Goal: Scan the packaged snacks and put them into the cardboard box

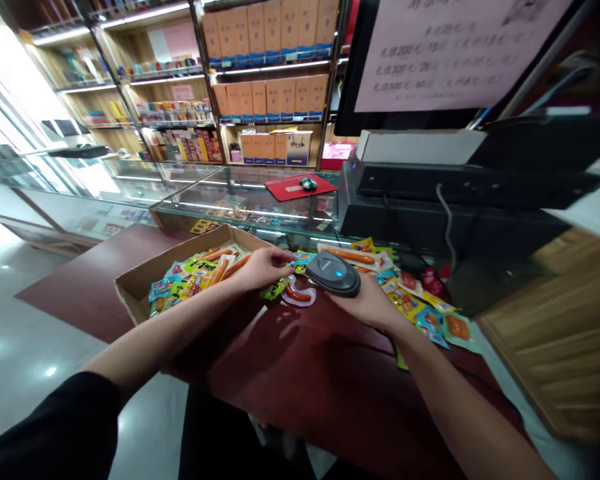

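Observation:
My right hand (363, 300) is wrapped round a dark grey handheld scanner (333, 273) with a small blue light, held above the dark red table (300, 373). To its left, my left hand (265, 268) has its fingers pressed together at a small blue and green snack packet (303, 260). Below and between the hands, a sausage in clear wrapping (300, 293) lies on the table beside a green packet (274, 289). An open cardboard box (130, 300) at the left holds many colourful snack packets and wrapped sausages. More packets (405, 300) lie beyond and to the right of my right hand.
A glass display counter (190, 200) runs behind the table, bearing a red mat (285, 189) and a mouse (308, 183). At the right stand a monitor with a paper sheet (440, 60) and a black cash drawer (400, 213). Shelves with orange boxes (270, 100) line the wall.

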`<act>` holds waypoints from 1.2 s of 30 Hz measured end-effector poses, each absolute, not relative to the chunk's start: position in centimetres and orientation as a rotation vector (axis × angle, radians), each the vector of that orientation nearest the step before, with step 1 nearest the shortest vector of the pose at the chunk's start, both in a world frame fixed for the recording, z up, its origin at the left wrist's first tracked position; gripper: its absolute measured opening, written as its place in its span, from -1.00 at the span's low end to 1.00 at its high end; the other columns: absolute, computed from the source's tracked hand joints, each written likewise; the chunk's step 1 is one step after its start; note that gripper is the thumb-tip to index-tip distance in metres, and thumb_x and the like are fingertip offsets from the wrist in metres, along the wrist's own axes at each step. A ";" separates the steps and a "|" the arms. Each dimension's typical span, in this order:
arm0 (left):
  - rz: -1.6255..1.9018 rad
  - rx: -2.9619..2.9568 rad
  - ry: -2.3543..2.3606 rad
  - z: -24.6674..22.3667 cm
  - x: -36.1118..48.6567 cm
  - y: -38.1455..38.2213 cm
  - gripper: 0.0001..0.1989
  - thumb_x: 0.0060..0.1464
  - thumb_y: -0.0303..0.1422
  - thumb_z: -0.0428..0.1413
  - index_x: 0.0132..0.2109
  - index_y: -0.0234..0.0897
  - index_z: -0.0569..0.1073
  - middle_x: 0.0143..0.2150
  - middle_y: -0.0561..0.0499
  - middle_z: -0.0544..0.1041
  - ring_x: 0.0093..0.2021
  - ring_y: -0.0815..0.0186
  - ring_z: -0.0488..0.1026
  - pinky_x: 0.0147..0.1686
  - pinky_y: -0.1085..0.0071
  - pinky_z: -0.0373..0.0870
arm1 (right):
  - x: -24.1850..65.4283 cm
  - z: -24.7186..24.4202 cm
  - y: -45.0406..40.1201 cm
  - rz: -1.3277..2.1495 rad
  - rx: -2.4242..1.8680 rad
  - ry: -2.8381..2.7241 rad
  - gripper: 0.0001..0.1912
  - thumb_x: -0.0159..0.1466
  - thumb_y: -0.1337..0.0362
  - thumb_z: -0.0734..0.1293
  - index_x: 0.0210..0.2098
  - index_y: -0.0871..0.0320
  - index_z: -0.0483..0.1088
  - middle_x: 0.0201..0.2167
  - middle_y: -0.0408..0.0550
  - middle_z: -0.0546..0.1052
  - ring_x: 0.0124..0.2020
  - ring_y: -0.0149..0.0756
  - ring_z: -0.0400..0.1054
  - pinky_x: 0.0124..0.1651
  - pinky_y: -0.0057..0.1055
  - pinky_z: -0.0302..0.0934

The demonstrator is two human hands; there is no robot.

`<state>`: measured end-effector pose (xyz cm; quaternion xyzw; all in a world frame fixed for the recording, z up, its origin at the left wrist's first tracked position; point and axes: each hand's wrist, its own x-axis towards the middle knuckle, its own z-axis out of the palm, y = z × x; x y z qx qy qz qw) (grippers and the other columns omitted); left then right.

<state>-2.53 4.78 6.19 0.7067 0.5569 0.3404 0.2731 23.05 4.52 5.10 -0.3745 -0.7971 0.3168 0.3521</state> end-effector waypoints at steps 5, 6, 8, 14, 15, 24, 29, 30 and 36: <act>0.426 2.340 1.397 3.1 1.1 5.8 -0.66 -0.09 -0.19 0.26 -0.15 -0.25 0.60 -0.22 -0.06 0.60 -0.20 0.20 0.51 -0.17 0.39 0.38 | 23.5 4.7 5.1 0.790 -1.013 -2.014 -0.63 0.09 0.28 0.42 -0.09 0.15 0.50 -0.13 -0.01 0.61 -0.10 -0.07 0.50 -0.03 -0.23 0.37; 0.346 2.442 1.383 2.7 1.1 5.7 -0.61 -0.12 -0.17 0.29 -0.13 -0.25 0.59 -0.19 -0.09 0.59 -0.15 0.16 0.50 -0.13 0.36 0.37 | 23.6 4.6 5.3 0.783 -1.019 -2.009 -0.61 0.09 0.28 0.42 -0.07 0.15 0.49 -0.12 -0.01 0.61 -0.09 -0.07 0.50 -0.02 -0.23 0.37; 0.183 2.621 1.353 2.2 0.9 5.3 -0.53 -0.19 -0.13 0.33 -0.10 -0.26 0.58 -0.16 -0.14 0.56 -0.09 0.10 0.47 -0.09 0.31 0.35 | 23.6 4.5 5.4 0.775 -1.019 -2.006 -0.58 0.08 0.28 0.43 -0.05 0.15 0.48 -0.10 -0.01 0.60 -0.08 -0.07 0.49 0.00 -0.23 0.36; -0.024 2.758 1.252 2.4 -0.8 5.2 -0.57 -0.14 -0.29 0.34 -0.06 -0.27 0.55 -0.12 -0.18 0.54 -0.08 0.07 0.46 -0.08 0.29 0.33 | 23.5 4.8 5.2 0.829 -1.011 -2.038 -0.67 0.08 0.27 0.42 -0.14 0.15 0.52 -0.20 -0.05 0.63 -0.15 -0.09 0.51 -0.06 -0.27 0.38; -0.009 2.745 1.245 2.5 -1.0 5.4 -0.61 -0.13 -0.33 0.33 -0.08 -0.26 0.56 -0.12 -0.17 0.54 -0.08 0.08 0.47 -0.08 0.31 0.32 | 23.5 4.9 5.1 0.833 -1.016 -2.045 -0.70 0.08 0.27 0.42 -0.16 0.15 0.52 -0.22 -0.06 0.63 -0.16 -0.10 0.51 -0.08 -0.28 0.38; 0.166 2.721 1.154 2.7 -1.1 6.0 -0.87 -0.12 -0.45 0.20 -0.32 -0.26 0.57 -0.30 -0.12 0.57 -0.21 0.15 0.47 -0.13 0.33 0.30 | 23.3 4.4 5.2 0.857 -1.016 -2.039 -0.67 0.09 0.29 0.41 -0.13 0.14 0.52 -0.18 -0.06 0.62 -0.14 -0.11 0.50 -0.05 -0.26 0.39; 0.525 2.404 1.249 3.8 -0.9 6.3 -0.86 -0.04 -0.33 0.15 -0.33 -0.26 0.58 -0.42 -0.02 0.55 -0.35 0.24 0.46 -0.29 0.38 0.30 | 23.8 4.4 5.5 0.801 -1.051 -2.023 -0.66 0.10 0.25 0.43 -0.11 0.13 0.52 -0.17 -0.04 0.62 -0.14 -0.09 0.51 -0.04 -0.24 0.38; 0.606 2.239 1.285 3.9 -1.1 6.4 -0.83 -0.02 -0.30 0.14 -0.31 -0.26 0.58 -0.43 0.01 0.55 -0.38 0.27 0.46 -0.32 0.41 0.31 | 24.0 4.5 5.5 0.797 -1.040 -2.021 -0.66 0.10 0.25 0.42 -0.10 0.13 0.51 -0.16 -0.03 0.62 -0.13 -0.09 0.50 -0.03 -0.24 0.37; 0.928 1.275 1.191 4.6 -1.8 7.0 -0.75 -0.11 -0.31 0.26 -0.24 -0.34 0.54 -0.36 0.00 0.58 -0.37 0.31 0.52 -0.29 0.39 0.44 | 24.4 4.7 5.9 0.789 -1.010 -1.991 -0.65 0.09 0.29 0.43 -0.10 0.14 0.50 -0.12 -0.02 0.61 -0.09 -0.10 0.49 0.01 -0.24 0.35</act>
